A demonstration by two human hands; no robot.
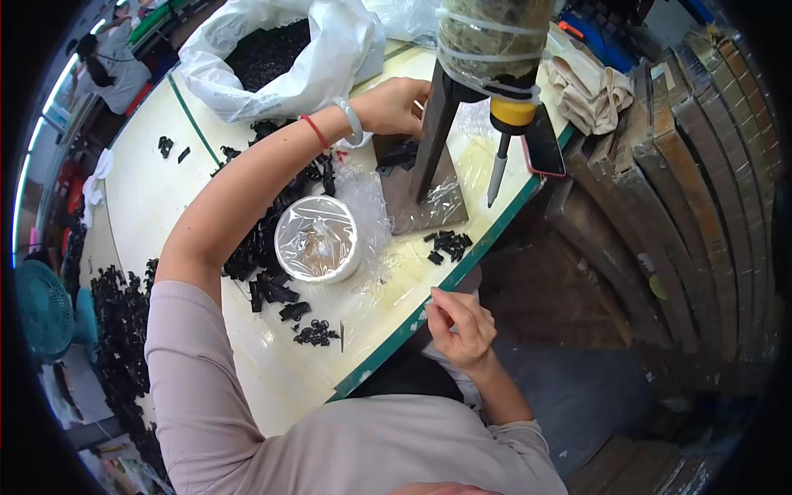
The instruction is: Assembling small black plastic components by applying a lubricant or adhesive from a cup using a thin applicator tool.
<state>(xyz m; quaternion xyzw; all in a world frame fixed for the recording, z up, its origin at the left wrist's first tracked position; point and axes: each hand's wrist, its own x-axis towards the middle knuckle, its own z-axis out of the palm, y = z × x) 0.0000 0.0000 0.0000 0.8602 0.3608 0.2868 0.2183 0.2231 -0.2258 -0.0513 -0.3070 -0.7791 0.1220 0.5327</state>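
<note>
My left hand (391,107) reaches across the table to the dark metal stand (435,140). Its fingers are bent, their tips partly hidden by the upright, so what they hold is unclear. Just below that hand, a black plastic part (399,157) lies on the stand's base plate (425,210). Over the table's right side hangs a tape-wrapped power screwdriver (512,111) with a yellow collar, its bit pointing down. My right hand (464,330) is at the table's green edge, fingers curled together; anything inside them is hidden. Small black parts (450,245) lie beyond it.
A plastic-covered white tub (318,239) stands mid-table beside piled black parts (256,243). Small black rings (317,333) lie nearer me. Behind are a white sack (351,41) of black pieces, a phone (544,144) and beige cloth (587,87). Stacked cartons (652,214) stand right.
</note>
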